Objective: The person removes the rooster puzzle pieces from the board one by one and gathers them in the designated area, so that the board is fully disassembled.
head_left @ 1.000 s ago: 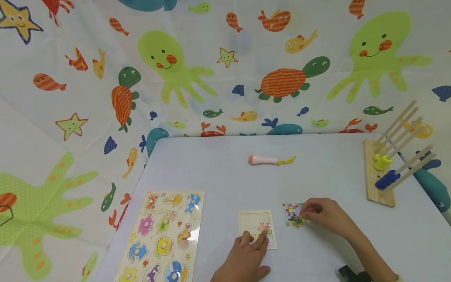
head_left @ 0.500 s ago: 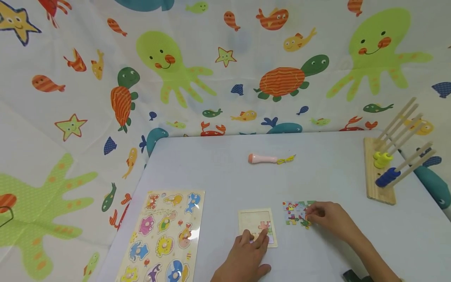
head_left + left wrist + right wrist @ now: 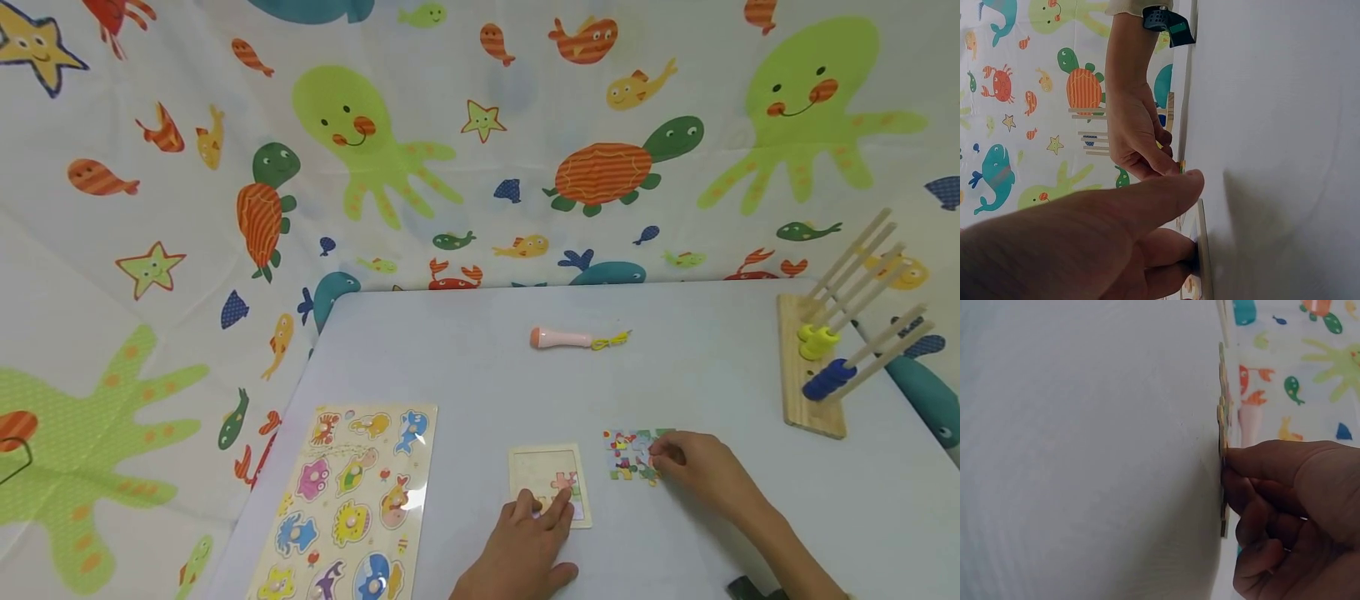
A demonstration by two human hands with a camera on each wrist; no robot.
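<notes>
A small wooden puzzle tray (image 3: 545, 451) lies on the table, with pink and green puzzle pieces (image 3: 564, 481) in its lower right part. My left hand (image 3: 517, 546) rests on the tray's lower part, its fingertips touching the pieces there and covering some of them. To the right of the tray lies a flat patch of colourful jigsaw pieces (image 3: 628, 454), most of them side by side. My right hand (image 3: 705, 471) pinches a jigsaw piece (image 3: 1222, 434) at the patch's right edge between thumb and finger. Its picture is mostly hidden by the fingers.
At left lies a sea-animal peg puzzle board (image 3: 375, 492). A pink microphone-shaped toy (image 3: 561, 338) with a yellow cord sits toward the back. A wooden peg stand (image 3: 813, 417) with yellow and blue rings stands at right. A patterned cloth (image 3: 435, 125) hangs behind the table.
My right hand has shifted slightly right and down, uncovering more of the jigsaw patch's right side. My left hand stays in place on the tray.
</notes>
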